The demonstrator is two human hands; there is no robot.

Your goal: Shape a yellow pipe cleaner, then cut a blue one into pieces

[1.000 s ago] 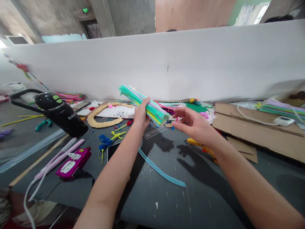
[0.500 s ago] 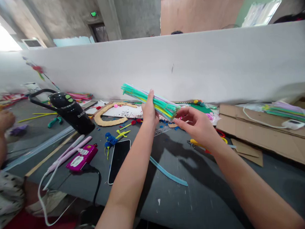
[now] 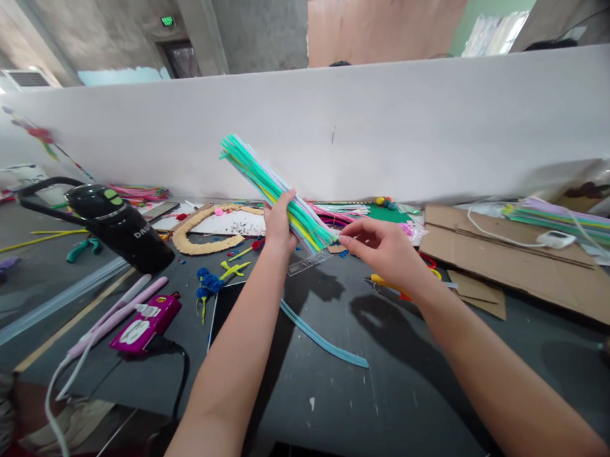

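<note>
My left hand (image 3: 279, 224) is closed around the middle of a bundle of coloured pipe cleaners (image 3: 263, 180), mostly green with some yellow and pink, tilted up to the left above the dark table (image 3: 341, 394). My right hand (image 3: 380, 247) reaches toward the bundle's lower end, its thumb and forefinger pinched close to the tips; whether they grip a strand I cannot make out. A clear ruler (image 3: 309, 262) lies on the table just under the bundle.
A black hot-glue gun (image 3: 117, 225) stands at left, beside a pink device (image 3: 143, 324) and a cable. A light blue strip (image 3: 321, 338), blue pipe-cleaner bits (image 3: 209, 283), a cardboard ring (image 3: 205, 235), yellow pliers (image 3: 387, 283) and cardboard sheets (image 3: 506, 255) lie around. A white wall runs behind.
The bundle has tipped steeper, its far end rising to the left. My right hand's fingers have closed toward its lower end. Another person's hand seen at far left has gone.
</note>
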